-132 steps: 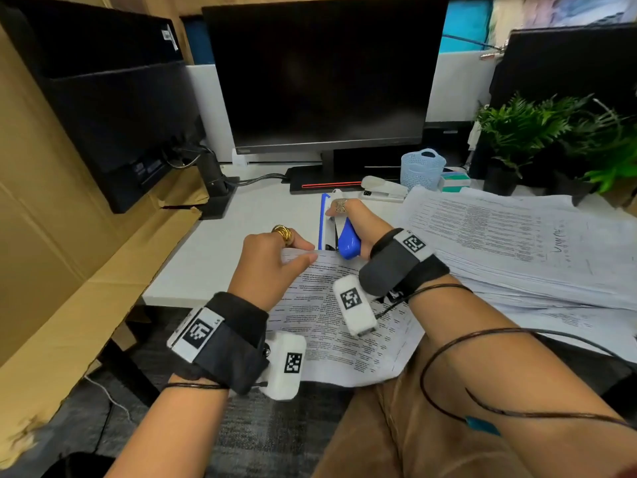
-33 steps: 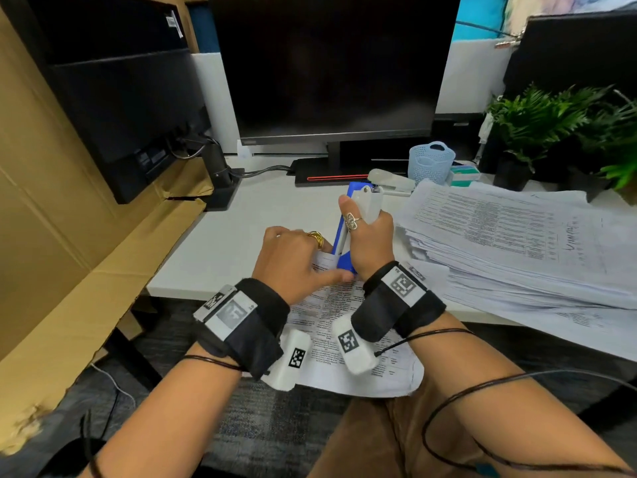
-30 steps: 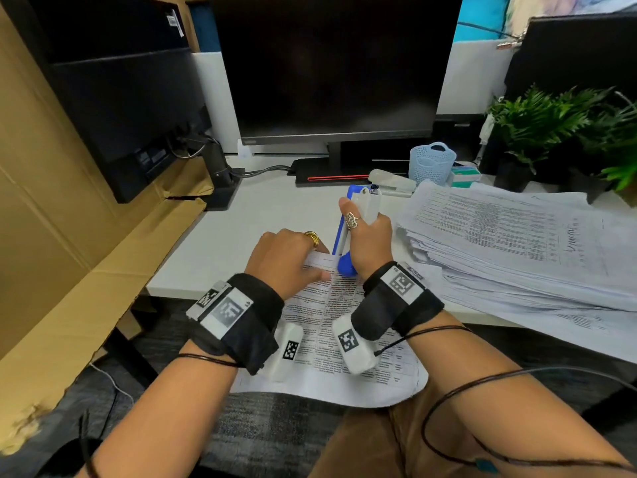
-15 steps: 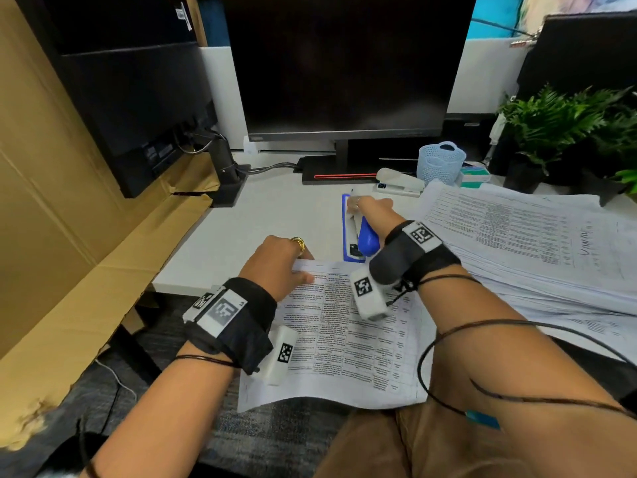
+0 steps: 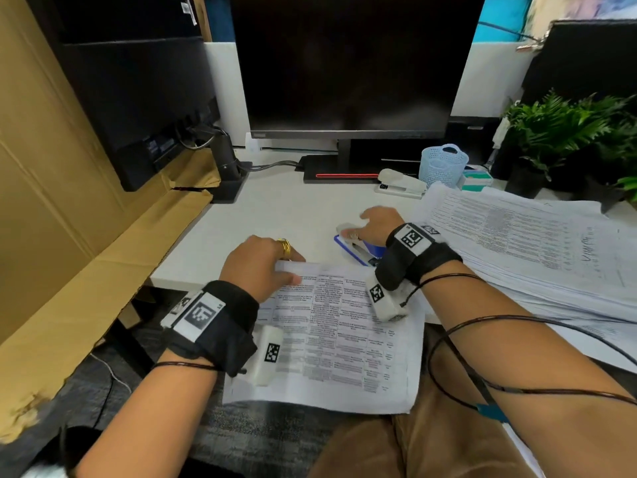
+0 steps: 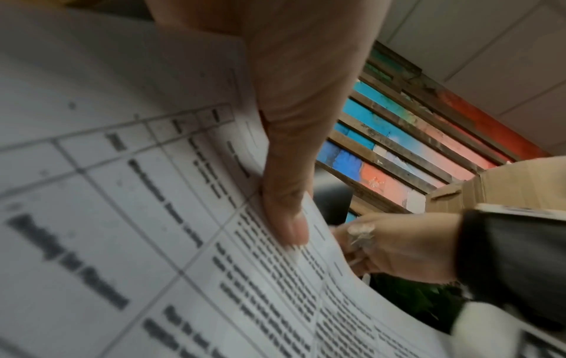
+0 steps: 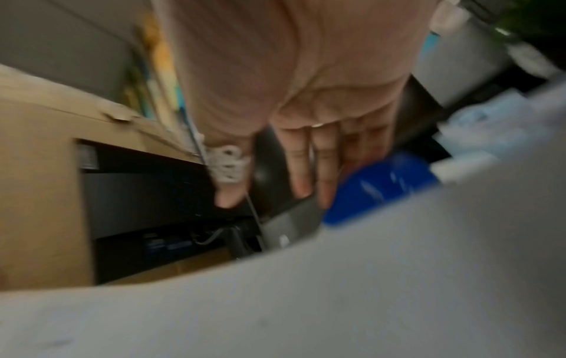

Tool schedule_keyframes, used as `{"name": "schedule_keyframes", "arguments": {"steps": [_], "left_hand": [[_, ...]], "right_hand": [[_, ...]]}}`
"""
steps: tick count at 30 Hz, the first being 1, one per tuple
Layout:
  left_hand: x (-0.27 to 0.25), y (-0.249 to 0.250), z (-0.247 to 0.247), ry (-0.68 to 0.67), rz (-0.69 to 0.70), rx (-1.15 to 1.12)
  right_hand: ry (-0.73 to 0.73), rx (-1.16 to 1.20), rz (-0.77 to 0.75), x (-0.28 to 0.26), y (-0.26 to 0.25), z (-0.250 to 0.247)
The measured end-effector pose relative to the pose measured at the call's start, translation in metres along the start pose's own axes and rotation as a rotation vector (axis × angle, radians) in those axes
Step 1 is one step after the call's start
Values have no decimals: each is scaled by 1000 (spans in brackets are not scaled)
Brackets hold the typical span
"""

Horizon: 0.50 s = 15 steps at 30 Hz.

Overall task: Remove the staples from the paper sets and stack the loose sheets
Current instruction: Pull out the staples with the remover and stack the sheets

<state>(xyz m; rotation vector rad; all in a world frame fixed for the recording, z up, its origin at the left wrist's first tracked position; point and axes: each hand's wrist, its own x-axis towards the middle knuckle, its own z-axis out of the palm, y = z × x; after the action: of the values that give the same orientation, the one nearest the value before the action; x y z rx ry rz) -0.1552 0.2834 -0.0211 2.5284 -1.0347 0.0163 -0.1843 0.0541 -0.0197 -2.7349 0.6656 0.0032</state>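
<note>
Head view: a left hand pinches the top corner of a printed paper set, thumb on the tabled text, the sheets overhanging a white desk. Straight-fingered, the right hand rests over a blue-and-white plastic stapler lying just beyond them. A tall loose-sheet stack sits right, under a dark monitor.

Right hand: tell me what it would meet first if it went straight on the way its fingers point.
The right hand lies over the blue staple remover, fingers aimed up-left across the desk. Bare desk comes first. Further on, probably the monitor base, though depth is unclear.
</note>
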Motion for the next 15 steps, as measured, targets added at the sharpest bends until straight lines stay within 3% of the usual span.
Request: {"name": "schedule_keyframes", "arguments": {"steps": [2,3,5,6,9,11,15], "left_hand": [[0,-1,-4,59,-1,-33],[1,-2,-6,102,10,-51],[2,-3,-12,216,50,-106],[3,-4,-14,282,95,-131],[4,0,-19,466,287,-148],[3,2,-21,580,413,-163],[-1,6,-13,753,674,-128]], "right_hand": [[41,183,-183,-22,-7,-10],[-13,281,-263,-35,-10,-14],[-105,293,-370,-58,-13,-14],[-60,282,-396,-64,-11,-10],[343,373,-427,-79,-1,-1],[567,390,-546,-90,6,0],[842,266,-823,-106,27,0]]}}
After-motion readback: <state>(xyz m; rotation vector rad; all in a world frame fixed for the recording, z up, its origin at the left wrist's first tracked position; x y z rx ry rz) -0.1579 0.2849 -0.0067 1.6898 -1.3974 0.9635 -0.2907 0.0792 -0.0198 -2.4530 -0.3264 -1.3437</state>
